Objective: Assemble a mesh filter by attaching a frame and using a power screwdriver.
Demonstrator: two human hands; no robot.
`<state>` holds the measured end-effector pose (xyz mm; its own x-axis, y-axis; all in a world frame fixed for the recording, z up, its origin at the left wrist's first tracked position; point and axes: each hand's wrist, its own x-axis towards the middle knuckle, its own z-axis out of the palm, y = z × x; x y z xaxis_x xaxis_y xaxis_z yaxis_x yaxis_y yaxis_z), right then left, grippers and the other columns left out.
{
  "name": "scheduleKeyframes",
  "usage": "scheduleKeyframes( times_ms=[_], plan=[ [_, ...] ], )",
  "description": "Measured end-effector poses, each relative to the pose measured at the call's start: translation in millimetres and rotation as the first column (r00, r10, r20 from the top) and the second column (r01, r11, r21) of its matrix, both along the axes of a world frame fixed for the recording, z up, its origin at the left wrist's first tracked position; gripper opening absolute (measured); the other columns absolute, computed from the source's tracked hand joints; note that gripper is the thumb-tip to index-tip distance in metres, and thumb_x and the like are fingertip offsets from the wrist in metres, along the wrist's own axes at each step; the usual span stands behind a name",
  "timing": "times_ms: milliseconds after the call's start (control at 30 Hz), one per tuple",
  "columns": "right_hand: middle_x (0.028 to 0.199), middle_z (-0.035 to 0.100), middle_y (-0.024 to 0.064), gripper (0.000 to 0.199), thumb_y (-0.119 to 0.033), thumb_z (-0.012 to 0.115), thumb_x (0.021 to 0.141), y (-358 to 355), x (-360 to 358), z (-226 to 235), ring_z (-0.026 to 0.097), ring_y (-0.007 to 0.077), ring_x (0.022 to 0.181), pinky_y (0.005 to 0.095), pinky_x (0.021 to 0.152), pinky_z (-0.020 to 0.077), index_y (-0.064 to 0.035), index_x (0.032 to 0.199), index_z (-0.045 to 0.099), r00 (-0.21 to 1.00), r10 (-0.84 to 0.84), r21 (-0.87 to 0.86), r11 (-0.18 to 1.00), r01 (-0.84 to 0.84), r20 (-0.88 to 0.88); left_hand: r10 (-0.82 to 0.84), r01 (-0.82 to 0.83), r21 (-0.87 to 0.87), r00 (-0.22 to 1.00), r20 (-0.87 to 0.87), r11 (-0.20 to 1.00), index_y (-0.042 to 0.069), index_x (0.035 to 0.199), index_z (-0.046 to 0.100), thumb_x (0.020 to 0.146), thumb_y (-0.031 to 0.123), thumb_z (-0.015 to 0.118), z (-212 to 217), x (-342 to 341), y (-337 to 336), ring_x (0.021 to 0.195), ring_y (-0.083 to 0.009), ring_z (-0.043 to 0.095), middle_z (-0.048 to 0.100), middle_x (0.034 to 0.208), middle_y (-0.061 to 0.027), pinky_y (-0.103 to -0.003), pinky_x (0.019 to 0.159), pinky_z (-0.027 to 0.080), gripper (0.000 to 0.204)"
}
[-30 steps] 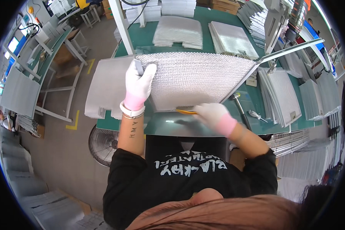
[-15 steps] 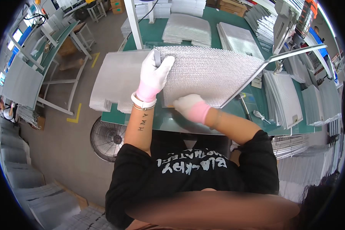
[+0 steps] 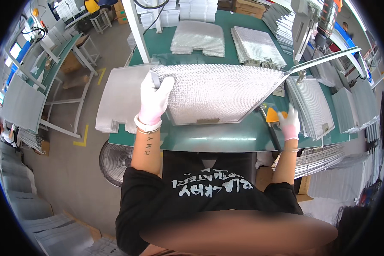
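Note:
My left hand point(image 3: 152, 97), in a white glove with a pink cuff, is closed on the upper left corner of a silver mesh filter panel point(image 3: 222, 94). A narrow metal edge strip shows at that corner. The panel is tilted up over the green table, its right corner against a metal arm point(image 3: 324, 60). My right hand point(image 3: 290, 123), also gloved, is right of the panel with its fingers apart and slightly blurred. At its fingertips is a flat yellow-orange piece point(image 3: 274, 115), over a dark-handled hammer point(image 3: 274, 135).
Mesh panels point(image 3: 123, 94) are stacked at the table's left; another stack point(image 3: 313, 106) stands right of my right hand. Further piles point(image 3: 198, 37) lie toward the back. A power tool point(image 3: 328, 19) hangs at the upper right. A floor fan point(image 3: 115, 162) stands below the table's left end.
My right hand has left the panel's lower edge and moved right to the hammer, with the yellow-orange piece now there. My left hand and the panel's left side have shifted left and nearer.

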<state>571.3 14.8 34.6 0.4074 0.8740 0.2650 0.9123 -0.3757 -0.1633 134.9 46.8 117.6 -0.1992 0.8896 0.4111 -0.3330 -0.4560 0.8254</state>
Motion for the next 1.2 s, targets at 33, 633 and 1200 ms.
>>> scheduleKeyframes(
  times_ms=[33, 633, 1200],
  plan=[
    [0.122, 0.059, 0.0140, 0.058, -0.024, 0.076, 0.081, 5.8, -4.4, 10.3, 0.061, 0.0184, 0.106, 0.0344, 0.089, 0.0491, 0.0012, 0.128, 0.054, 0.964, 0.256, 0.190, 0.952, -0.240, -0.068, 0.024, -0.022, 0.031, 0.996, -0.086, 0.999, 0.001, 0.102, 0.059, 0.090, -0.003, 0.061, -7.2, -5.3, 1.8, 0.071, -0.0022, 0.048, 0.058, 0.087, 0.0028, -0.018, 0.063, 0.039, 0.013],
    [0.131, 0.054, 0.0204, 0.063, -0.009, 0.060, 0.090, 39.4, -133.4, 61.5, 0.052, 0.0257, 0.123, 0.0324, 0.105, 0.0377, 0.0086, 0.145, 0.033, 0.427, 0.881, 0.916, 0.326, -0.232, -0.205, 0.117, -0.103, 0.114, 0.984, -0.131, 0.988, -0.001, 0.117, 0.056, 0.091, 0.000, 0.057, -29.4, -15.8, -1.4, 0.084, -0.0053, 0.053, 0.060, 0.098, 0.0010, -0.022, 0.077, 0.044, 0.027],
    [0.067, 0.050, 0.0108, 0.009, -0.009, 0.054, 0.095, 40.3, -138.8, 83.5, 0.049, 0.0212, 0.056, 0.0327, 0.057, 0.0430, 0.0000, 0.097, 0.051, 0.220, 0.930, 0.929, 0.332, -0.164, -0.294, -0.033, 0.052, 0.173, 0.993, -0.112, 0.984, 0.000, 0.121, 0.054, 0.095, 0.007, 0.055, -43.3, -39.8, 11.5, 0.100, -0.0150, 0.061, 0.063, 0.112, -0.0056, -0.032, 0.092, 0.048, 0.027]
  ],
)
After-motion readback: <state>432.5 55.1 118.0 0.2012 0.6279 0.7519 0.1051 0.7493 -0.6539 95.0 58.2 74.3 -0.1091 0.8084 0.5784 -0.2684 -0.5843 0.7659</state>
